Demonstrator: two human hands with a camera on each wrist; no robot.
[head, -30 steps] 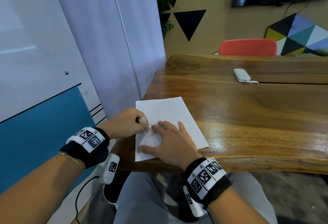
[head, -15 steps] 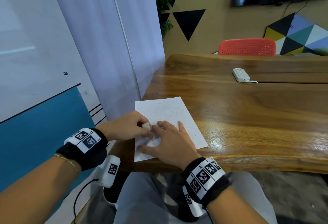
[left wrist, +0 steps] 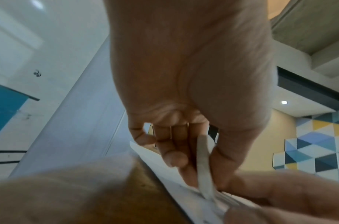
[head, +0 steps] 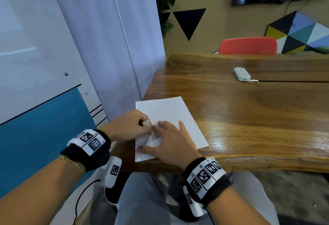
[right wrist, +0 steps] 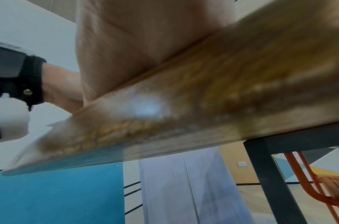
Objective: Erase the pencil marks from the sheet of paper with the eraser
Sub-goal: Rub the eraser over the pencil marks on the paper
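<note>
A white sheet of paper (head: 175, 112) with faint pencil marks lies at the near left corner of the wooden table (head: 249, 110). My left hand (head: 128, 126) pinches a pale eraser (head: 146, 123) and holds its tip on the sheet's left part. In the left wrist view the eraser (left wrist: 204, 166) stands between thumb and fingers, touching the paper (left wrist: 164, 171). My right hand (head: 170, 141) lies flat on the lower part of the sheet, fingers spread, pinning it down. The paper looks slightly buckled between the two hands. The right wrist view shows only my palm (right wrist: 145, 37) and the table edge (right wrist: 183, 106).
A white power strip (head: 242, 74) lies on the far part of the table. A red chair (head: 248, 45) stands behind the table. A white and blue wall panel (head: 44, 64) is close on the left. My lap (head: 151, 198) is below the near table edge.
The left hand has shifted the eraser a little down and right on the sheet, toward the right hand's fingertips. The paper has crumpled slightly there. The right hand stays put.
</note>
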